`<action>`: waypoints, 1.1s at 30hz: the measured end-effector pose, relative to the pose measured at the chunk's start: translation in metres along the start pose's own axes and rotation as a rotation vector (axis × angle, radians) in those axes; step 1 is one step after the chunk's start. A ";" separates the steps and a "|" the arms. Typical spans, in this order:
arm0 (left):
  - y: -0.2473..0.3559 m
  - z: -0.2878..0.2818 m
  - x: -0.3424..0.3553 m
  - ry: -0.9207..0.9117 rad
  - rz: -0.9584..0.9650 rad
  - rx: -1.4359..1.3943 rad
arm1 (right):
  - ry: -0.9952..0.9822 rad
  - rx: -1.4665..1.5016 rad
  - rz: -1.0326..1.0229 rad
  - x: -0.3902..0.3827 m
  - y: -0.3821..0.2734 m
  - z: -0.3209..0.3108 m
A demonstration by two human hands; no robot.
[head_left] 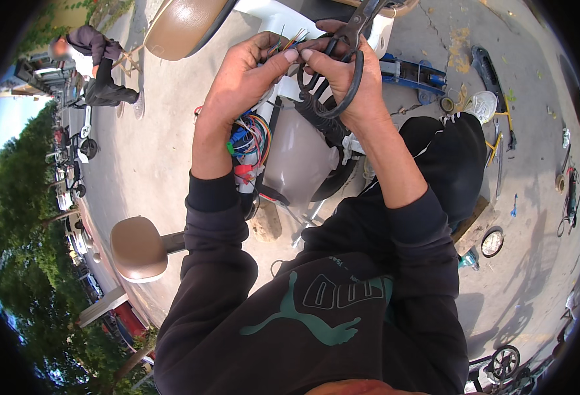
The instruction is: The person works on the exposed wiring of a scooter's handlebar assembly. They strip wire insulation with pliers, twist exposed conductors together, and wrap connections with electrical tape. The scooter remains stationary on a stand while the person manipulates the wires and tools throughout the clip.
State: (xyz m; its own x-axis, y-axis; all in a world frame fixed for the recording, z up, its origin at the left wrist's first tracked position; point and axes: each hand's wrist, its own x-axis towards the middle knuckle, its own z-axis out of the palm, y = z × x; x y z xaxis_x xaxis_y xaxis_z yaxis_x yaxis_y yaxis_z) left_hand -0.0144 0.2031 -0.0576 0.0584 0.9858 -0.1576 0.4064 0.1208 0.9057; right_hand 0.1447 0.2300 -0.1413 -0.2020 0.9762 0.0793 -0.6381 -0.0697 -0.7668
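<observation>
My left hand is closed, thumb and fingers pinching thin coloured wires whose loose ends fan out above the fingertips. Close beside it, my right hand has dark-handled scissors hooked over its fingers, blades pointing up and away. Its thumb and fingertip also meet at the wires, touching or nearly touching the left thumb. Below the left wrist hangs a bundle of coloured wires with a red connector and green and blue ones. These sit against a scooter-like vehicle with a glossy grey fender and a dark coil spring.
Tan padded seats stand at upper left and left. A blue floor jack lies right of my hands. Scattered on the concrete are a clear round container, a tape roll and a round tin. Someone sits at far left.
</observation>
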 end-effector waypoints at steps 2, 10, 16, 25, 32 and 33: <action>-0.003 0.000 -0.001 0.011 0.029 0.006 | 0.008 -0.025 0.002 0.000 -0.003 0.004; 0.008 -0.023 -0.017 0.100 0.029 0.000 | 0.004 -0.333 0.047 -0.003 -0.011 0.028; 0.003 -0.038 -0.024 0.196 -0.016 -0.119 | -0.035 -1.078 -0.135 -0.035 -0.015 0.023; 0.001 -0.044 -0.022 0.153 0.022 -0.182 | -0.070 -1.240 -0.209 -0.039 -0.005 0.032; 0.002 -0.035 -0.013 0.135 0.012 -0.201 | -0.055 -1.222 -0.281 -0.032 -0.005 0.026; 0.002 -0.035 -0.013 0.127 0.005 -0.208 | -0.052 -1.208 -0.285 -0.031 -0.003 0.026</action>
State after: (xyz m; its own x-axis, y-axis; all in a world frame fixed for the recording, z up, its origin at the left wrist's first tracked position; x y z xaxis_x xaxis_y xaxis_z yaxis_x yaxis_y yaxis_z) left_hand -0.0462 0.1947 -0.0398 -0.0607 0.9916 -0.1140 0.2093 0.1243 0.9699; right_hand 0.1341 0.1947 -0.1250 -0.2150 0.9144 0.3430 0.4232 0.4037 -0.8112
